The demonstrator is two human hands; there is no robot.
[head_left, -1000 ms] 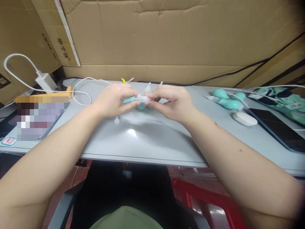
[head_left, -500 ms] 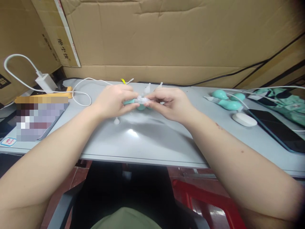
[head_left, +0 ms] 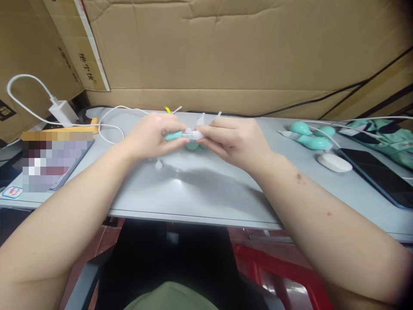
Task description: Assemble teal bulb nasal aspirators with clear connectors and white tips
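Over the back middle of the table, my left hand (head_left: 151, 134) is closed around a teal bulb aspirator (head_left: 173, 136), whose clear tube (head_left: 187, 135) sticks out past the thumb and finger. My right hand (head_left: 238, 140) pinches a whitish soft tip (head_left: 198, 135) at the right end of that tube. How far the tip sits on the tube is too small to make out. Just behind the hands show more teal bulbs (head_left: 192, 145), partly covered, and white pointed tips (head_left: 201, 119). A small white tip (head_left: 158, 163) lies on the table below my left hand.
Teal bulbs (head_left: 318, 142), a white oval object (head_left: 334, 162), a dark phone (head_left: 380, 176) and a green patterned pouch (head_left: 383, 137) lie on the right. At left are a charger (head_left: 63, 113), an orange power strip (head_left: 93, 125) and a blurred-out device (head_left: 77, 159). Cardboard (head_left: 193, 56) rises behind.
My right hand has turned slightly, its fingers now curled closer over the white tip. My left hand keeps its hold, and the view has shifted a little.
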